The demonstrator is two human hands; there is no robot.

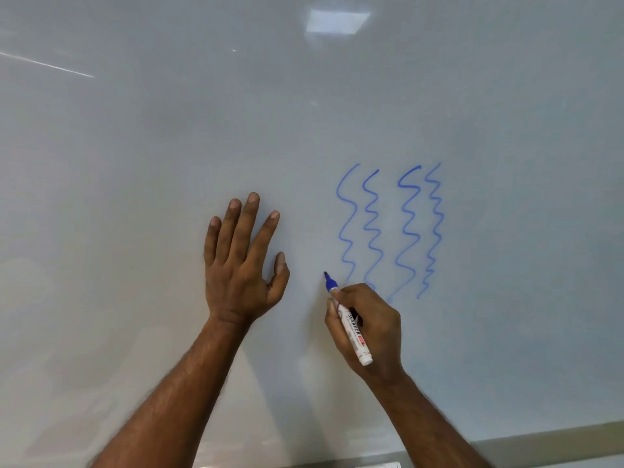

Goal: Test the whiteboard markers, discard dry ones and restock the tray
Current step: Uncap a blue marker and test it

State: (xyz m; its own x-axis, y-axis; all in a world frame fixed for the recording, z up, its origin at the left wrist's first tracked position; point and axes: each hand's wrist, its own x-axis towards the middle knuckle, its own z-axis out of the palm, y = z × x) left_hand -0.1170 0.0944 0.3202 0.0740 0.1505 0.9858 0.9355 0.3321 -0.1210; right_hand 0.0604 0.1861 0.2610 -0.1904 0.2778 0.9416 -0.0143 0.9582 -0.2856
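Observation:
A whiteboard (169, 146) fills nearly the whole view. Several blue wavy lines (391, 231) run down it at centre right. My right hand (369, 327) grips an uncapped blue-tipped white marker (351, 327), its tip pointing up and left, at or just off the board beside the leftmost wavy line's lower end. No fresh line shows at the tip. My left hand (241, 261) lies flat against the board with fingers spread, left of the marker. The tray is hidden from view.
The whiteboard's lower grey frame edge (547, 444) runs along the bottom right. A small white object (381, 465) peeks in at the bottom edge. Ceiling-light reflections show on the upper board.

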